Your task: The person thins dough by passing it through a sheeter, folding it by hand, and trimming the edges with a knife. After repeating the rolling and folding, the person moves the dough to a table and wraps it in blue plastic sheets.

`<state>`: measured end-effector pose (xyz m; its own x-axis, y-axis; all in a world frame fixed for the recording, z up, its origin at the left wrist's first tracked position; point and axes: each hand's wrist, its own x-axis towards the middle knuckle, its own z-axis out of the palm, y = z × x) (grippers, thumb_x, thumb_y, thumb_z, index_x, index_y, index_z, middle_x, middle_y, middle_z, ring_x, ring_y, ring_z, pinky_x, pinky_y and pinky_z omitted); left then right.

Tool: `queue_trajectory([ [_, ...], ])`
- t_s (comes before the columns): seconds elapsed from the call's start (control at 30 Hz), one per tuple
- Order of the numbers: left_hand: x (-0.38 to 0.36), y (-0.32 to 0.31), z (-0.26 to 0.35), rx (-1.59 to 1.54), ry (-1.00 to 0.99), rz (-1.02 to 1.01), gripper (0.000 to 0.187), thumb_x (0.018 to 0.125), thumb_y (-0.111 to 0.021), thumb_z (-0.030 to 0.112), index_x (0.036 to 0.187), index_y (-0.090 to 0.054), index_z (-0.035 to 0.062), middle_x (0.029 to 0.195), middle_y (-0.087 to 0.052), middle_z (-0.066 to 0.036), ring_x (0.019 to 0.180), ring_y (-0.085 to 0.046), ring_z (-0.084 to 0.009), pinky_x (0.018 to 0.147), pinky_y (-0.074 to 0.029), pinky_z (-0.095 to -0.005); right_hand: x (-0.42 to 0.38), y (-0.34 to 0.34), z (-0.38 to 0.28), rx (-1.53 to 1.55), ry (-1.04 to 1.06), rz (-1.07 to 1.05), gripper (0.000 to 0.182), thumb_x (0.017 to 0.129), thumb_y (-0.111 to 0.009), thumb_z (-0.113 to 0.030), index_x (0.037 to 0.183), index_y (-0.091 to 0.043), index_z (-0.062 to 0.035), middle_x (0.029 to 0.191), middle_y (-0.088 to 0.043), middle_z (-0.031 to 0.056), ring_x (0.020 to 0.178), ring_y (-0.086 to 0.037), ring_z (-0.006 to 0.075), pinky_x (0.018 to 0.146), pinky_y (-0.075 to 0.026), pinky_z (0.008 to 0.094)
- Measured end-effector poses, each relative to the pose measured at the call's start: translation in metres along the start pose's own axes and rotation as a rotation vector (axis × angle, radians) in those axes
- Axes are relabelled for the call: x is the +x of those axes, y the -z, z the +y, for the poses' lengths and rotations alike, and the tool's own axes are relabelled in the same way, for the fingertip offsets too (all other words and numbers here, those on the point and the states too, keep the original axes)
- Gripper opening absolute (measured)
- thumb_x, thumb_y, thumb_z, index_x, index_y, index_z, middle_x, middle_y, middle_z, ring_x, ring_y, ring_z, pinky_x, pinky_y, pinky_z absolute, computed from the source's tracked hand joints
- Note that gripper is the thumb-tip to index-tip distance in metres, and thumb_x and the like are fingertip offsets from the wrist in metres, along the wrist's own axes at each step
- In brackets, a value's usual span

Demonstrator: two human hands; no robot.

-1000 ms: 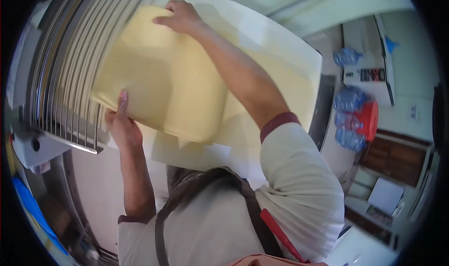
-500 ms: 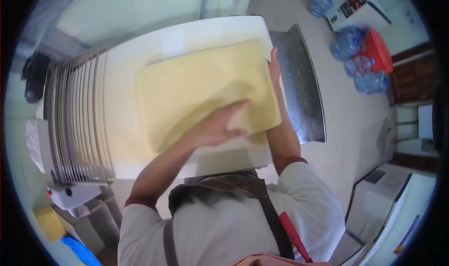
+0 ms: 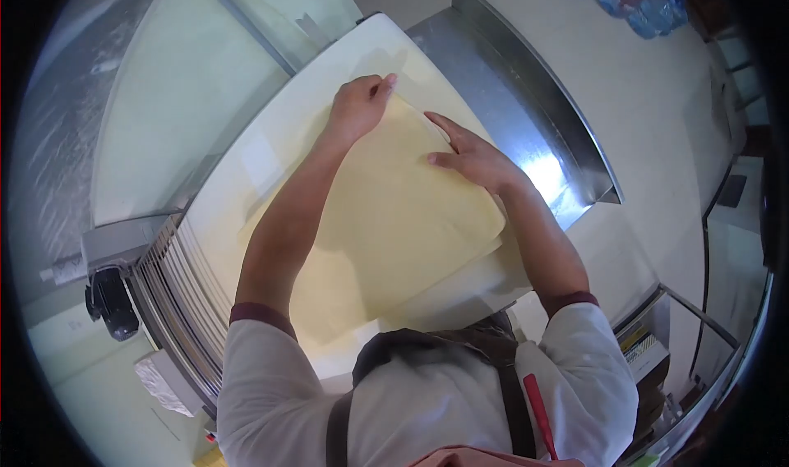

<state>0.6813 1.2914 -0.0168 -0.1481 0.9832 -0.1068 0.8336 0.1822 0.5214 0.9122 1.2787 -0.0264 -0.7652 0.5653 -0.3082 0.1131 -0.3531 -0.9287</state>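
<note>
A large pale yellow sheet (image 3: pixel 394 212) lies flat on the white belt surface (image 3: pixel 374 44) of a machine. At its far corner my left hand (image 3: pixel 360 105) is closed, thumb and fingers pinching the sheet's edge. My right hand (image 3: pixel 477 156) rests on the sheet's right edge, its thumb and fingers spread apart. Both hands are close to the same corner, a short gap between them. Whether anything is under my right fingers is hard to tell.
Metal rods (image 3: pixel 185 294) line the machine at the left, beside a black motor (image 3: pixel 115 304). A metal tray (image 3: pixel 509 97) adjoins the belt's right end. Water bottles (image 3: pixel 649 11) stand on the floor at the upper right.
The view has turned and shifted. My left hand has gone from above the sheet's middle to its far corner and closed there. My right hand has come from beside the sheet onto its edge.
</note>
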Motion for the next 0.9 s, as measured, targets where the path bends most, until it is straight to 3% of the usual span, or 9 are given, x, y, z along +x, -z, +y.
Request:
queue_trajectory([
  [0.07, 0.008, -0.020, -0.004, 0.065, -0.190, 0.085, 0.036, 0.097, -0.050, 0.036, 0.099, -0.067, 0.0036, 0.085, -0.068, -0.018, 0.080, -0.065, -0.0352, 0.074, -0.050, -0.0429, 0.011, -0.002, -0.003, -0.235, 0.082, 0.024, 0.075, 0.086, -0.061, -0.008, 0.149, -0.020, -0.0034, 0.140, -0.044, 0.0162, 0.126, -0.044, 0.0232, 0.105, -0.036, 0.0337],
  [0.17, 0.010, -0.018, 0.001, -0.020, 0.066, 0.208, 0.041, 0.096, -0.048, 0.040, 0.097, -0.067, 0.0040, 0.082, -0.067, -0.018, 0.082, -0.064, -0.0374, 0.077, -0.049, -0.0444, 0.012, -0.007, -0.005, -0.279, 0.088, -0.032, 0.080, 0.084, -0.063, -0.008, 0.150, -0.019, -0.0054, 0.143, -0.041, 0.0163, 0.130, -0.040, 0.0238, 0.108, -0.031, 0.0339],
  [0.27, 0.025, -0.018, 0.005, 0.143, 0.287, 0.007, 0.043, 0.097, -0.042, 0.043, 0.095, -0.068, 0.0095, 0.091, -0.067, -0.020, 0.091, -0.062, -0.0405, 0.081, -0.047, -0.0497, 0.002, -0.012, -0.003, -0.167, 0.049, -0.053, 0.081, 0.083, -0.064, -0.008, 0.150, -0.019, -0.0070, 0.142, -0.041, 0.0157, 0.131, -0.039, 0.0239, 0.110, -0.029, 0.0340],
  [0.4, 0.022, -0.024, -0.001, 0.193, 0.165, 0.093, 0.042, 0.098, -0.039, 0.041, 0.096, -0.067, 0.0088, 0.092, -0.067, -0.019, 0.091, -0.062, -0.0401, 0.081, -0.047, -0.0506, -0.014, -0.007, 0.002, -0.184, 0.055, -0.063, 0.081, 0.082, -0.064, -0.008, 0.150, -0.020, -0.0070, 0.141, -0.043, 0.0152, 0.130, -0.039, 0.0232, 0.111, -0.027, 0.0342],
  [0.5, 0.015, -0.026, 0.010, 0.290, 0.121, 0.075, 0.039, 0.099, -0.038, 0.038, 0.099, -0.064, 0.0087, 0.096, -0.066, -0.018, 0.092, -0.062, -0.0395, 0.082, -0.047, -0.0509, -0.032, -0.009, 0.004, -0.008, 0.114, -0.116, 0.080, 0.082, -0.065, -0.012, 0.147, -0.021, -0.0023, 0.137, -0.045, 0.0227, 0.129, -0.043, 0.0313, 0.109, -0.031, 0.0371],
  [0.57, 0.014, -0.026, 0.020, 0.349, 0.104, 0.053, 0.038, 0.099, -0.036, 0.037, 0.103, -0.060, 0.0077, 0.102, -0.066, -0.015, 0.097, -0.061, -0.0382, 0.085, -0.045, -0.0508, -0.042, -0.008, 0.012, 0.023, 0.098, -0.074, 0.082, 0.080, -0.065, -0.008, 0.149, -0.020, -0.0045, 0.139, -0.044, 0.0185, 0.130, -0.040, 0.0268, 0.110, -0.028, 0.0349],
  [0.67, 0.005, -0.028, 0.015, 0.330, -0.053, 0.174, 0.046, 0.099, -0.034, 0.038, 0.124, -0.050, 0.0029, 0.130, -0.052, -0.018, 0.121, -0.048, -0.0366, 0.101, -0.036, -0.0499, -0.065, -0.009, 0.024, -0.108, 0.071, 0.039, 0.084, 0.078, -0.065, -0.005, 0.150, -0.020, -0.0052, 0.142, -0.041, 0.0161, 0.132, -0.038, 0.0237, 0.111, -0.026, 0.0332],
  [0.77, -0.038, -0.062, 0.008, 0.362, -0.186, 0.346, 0.062, 0.100, -0.033, 0.039, 0.142, -0.026, -0.0059, 0.150, -0.026, -0.022, 0.140, -0.024, -0.0360, 0.113, -0.020, -0.0488, -0.087, -0.011, 0.030, -0.186, 0.106, 0.068, 0.084, 0.079, -0.065, -0.005, 0.149, -0.021, -0.0047, 0.146, -0.037, 0.0159, 0.134, -0.035, 0.0227, 0.111, -0.025, 0.0319],
  [0.9, -0.061, -0.067, 0.035, 0.429, -0.014, 0.150, 0.072, 0.099, -0.034, 0.039, 0.146, -0.008, -0.0079, 0.154, -0.008, -0.026, 0.145, -0.009, -0.0357, 0.116, -0.010, -0.0472, -0.109, -0.016, 0.042, 0.202, 0.064, 0.022, 0.080, 0.080, -0.064, -0.003, 0.149, -0.022, -0.0038, 0.150, -0.033, 0.0157, 0.137, -0.032, 0.0222, 0.112, -0.024, 0.0308],
])
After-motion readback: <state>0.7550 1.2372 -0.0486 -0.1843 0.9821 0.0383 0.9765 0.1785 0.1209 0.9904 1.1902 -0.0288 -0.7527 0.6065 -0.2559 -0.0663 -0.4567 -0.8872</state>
